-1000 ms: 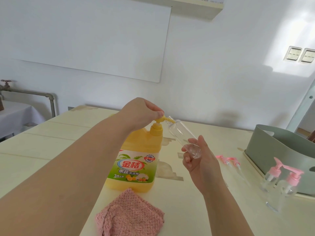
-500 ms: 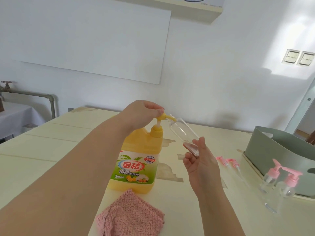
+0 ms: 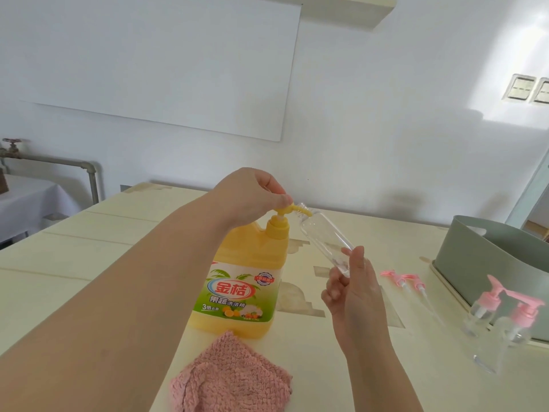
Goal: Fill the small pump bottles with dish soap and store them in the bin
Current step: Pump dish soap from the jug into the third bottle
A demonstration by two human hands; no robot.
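Note:
A large yellow dish soap jug [image 3: 243, 281] stands on the cream table [image 3: 89, 263]. My left hand [image 3: 252, 194] sits on top of its yellow pump head [image 3: 280, 217], fingers curled over it. The pump stem stands raised. My right hand [image 3: 353, 292] grips the base of a clear small bottle [image 3: 323, 239] without a cap, tilted so its mouth meets the pump's spout. Two small bottles with pink pumps [image 3: 502, 310] stand at the right, in front of the grey-green bin [image 3: 481, 257]. Two loose pink pump tops [image 3: 404, 279] lie on the table.
A pink knitted cloth [image 3: 231, 379] lies at the near edge in front of the jug. Another clear capless bottle [image 3: 490, 349] stands near the right edge. A white wall runs behind the table, and a pipe and covered side table are at far left.
The pump head has risen under my left hand from its pressed-down position. The tilted bottle stays at the spout, held slightly higher.

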